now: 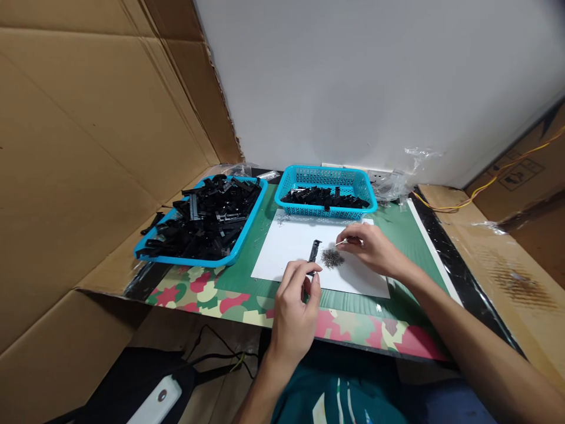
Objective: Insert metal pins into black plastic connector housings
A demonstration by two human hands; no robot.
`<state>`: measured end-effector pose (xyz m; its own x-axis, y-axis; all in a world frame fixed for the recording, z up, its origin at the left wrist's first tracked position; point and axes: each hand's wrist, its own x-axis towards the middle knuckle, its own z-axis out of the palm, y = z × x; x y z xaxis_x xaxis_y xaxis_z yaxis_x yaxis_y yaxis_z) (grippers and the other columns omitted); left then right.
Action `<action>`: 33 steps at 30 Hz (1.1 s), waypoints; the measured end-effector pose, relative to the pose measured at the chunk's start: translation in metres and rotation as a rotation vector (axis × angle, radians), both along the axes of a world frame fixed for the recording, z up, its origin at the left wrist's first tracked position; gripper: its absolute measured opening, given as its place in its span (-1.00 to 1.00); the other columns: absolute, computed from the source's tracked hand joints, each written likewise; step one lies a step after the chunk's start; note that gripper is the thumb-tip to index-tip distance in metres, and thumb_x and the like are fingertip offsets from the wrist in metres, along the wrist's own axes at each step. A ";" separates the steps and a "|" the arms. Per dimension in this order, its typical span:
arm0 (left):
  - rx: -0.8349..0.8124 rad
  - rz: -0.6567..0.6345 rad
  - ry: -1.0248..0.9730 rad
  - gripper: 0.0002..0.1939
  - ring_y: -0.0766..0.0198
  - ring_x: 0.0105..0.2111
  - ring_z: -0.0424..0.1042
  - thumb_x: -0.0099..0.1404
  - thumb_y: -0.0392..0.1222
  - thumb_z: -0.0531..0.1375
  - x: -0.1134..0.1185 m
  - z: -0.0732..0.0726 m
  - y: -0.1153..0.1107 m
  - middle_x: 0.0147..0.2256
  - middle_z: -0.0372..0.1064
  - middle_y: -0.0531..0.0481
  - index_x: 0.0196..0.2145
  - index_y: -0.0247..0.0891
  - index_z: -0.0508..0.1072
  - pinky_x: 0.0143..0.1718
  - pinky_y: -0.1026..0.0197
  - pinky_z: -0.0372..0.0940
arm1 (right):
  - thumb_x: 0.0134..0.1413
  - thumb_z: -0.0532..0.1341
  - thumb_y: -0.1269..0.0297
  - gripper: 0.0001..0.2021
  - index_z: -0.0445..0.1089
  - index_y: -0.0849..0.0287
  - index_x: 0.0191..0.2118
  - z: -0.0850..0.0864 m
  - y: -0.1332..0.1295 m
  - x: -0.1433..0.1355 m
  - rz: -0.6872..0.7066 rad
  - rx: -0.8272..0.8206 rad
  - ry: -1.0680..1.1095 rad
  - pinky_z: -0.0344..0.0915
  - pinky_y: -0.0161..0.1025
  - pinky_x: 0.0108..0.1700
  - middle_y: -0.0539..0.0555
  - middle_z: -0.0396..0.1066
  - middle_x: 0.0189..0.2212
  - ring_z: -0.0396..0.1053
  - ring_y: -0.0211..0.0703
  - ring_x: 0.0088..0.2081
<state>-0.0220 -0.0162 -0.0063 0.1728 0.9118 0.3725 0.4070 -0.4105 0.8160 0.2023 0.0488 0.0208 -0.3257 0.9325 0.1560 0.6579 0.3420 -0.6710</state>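
Note:
Pinched by its near end, a narrow black plastic part (314,252) stands out from the fingers of my left hand (296,294) over the white sheet. My right hand (368,247) is closed on slim tweezers (342,242), whose bright thin tip points left; the fingers hide most of their body. Just below that tip lies a heap of tiny metal pieces (332,258), too small to make out singly. The heap sits on the white sheet (273,253), to the right of the black part.
A blue tray (229,259) heaped with black plastic parts (216,218) stands at the left. Behind the sheet is a blue perforated basket (326,171) with more black parts. Cardboard (110,118) walls the left side; clear plastic bags (392,185) and yellow wires (477,191) lie back right.

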 end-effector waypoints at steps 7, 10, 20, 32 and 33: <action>-0.002 0.002 0.002 -0.83 0.32 -0.36 0.37 0.54 -0.29 0.07 0.000 0.000 -0.001 -0.11 0.38 -0.03 -0.07 -0.18 0.46 -0.24 0.24 0.30 | 0.31 0.24 0.33 -0.84 0.60 0.21 -0.20 -0.001 0.002 0.007 -0.045 -0.010 -0.033 0.21 -0.23 -0.26 0.14 0.60 -0.26 0.43 -0.13 -0.31; 0.000 0.004 0.012 -0.82 0.31 -0.36 0.37 0.54 -0.28 0.07 -0.001 0.000 0.000 -0.11 0.38 -0.04 -0.07 -0.18 0.47 -0.25 0.25 0.30 | 0.32 0.23 0.27 -0.80 0.61 0.21 -0.18 0.003 0.001 0.014 -0.012 -0.049 -0.056 0.17 -0.23 -0.31 0.11 0.58 -0.33 0.36 -0.17 -0.39; -0.025 -0.023 0.008 -0.81 0.30 -0.38 0.37 0.56 -0.14 0.12 -0.004 -0.002 0.006 -0.18 0.42 0.00 0.00 -0.15 0.51 -0.33 0.27 0.26 | 0.48 0.03 0.15 -0.64 0.53 0.18 -0.12 0.004 0.007 0.058 -0.314 0.124 -0.034 0.12 -0.23 -0.31 0.13 0.55 -0.33 0.35 -0.11 -0.39; -0.043 -0.039 0.054 -0.80 0.28 -0.38 0.41 0.55 -0.11 0.14 -0.001 0.001 0.006 -0.26 0.50 0.02 -0.02 -0.14 0.54 -0.31 0.27 0.28 | 0.32 0.24 0.33 -0.85 0.58 0.21 -0.19 -0.010 0.002 0.034 -0.126 0.003 -0.035 0.08 -0.27 -0.34 0.00 0.43 -0.47 0.24 -0.24 -0.46; -0.038 -0.034 0.030 -0.79 0.27 -0.35 0.44 0.55 -0.11 0.14 -0.001 0.001 0.006 -0.24 0.51 0.01 -0.01 -0.15 0.55 -0.29 0.27 0.29 | 0.30 0.25 0.35 -0.86 0.59 0.21 -0.19 -0.011 0.002 0.029 -0.091 0.014 -0.040 0.09 -0.27 -0.32 0.01 0.44 -0.46 0.26 -0.23 -0.44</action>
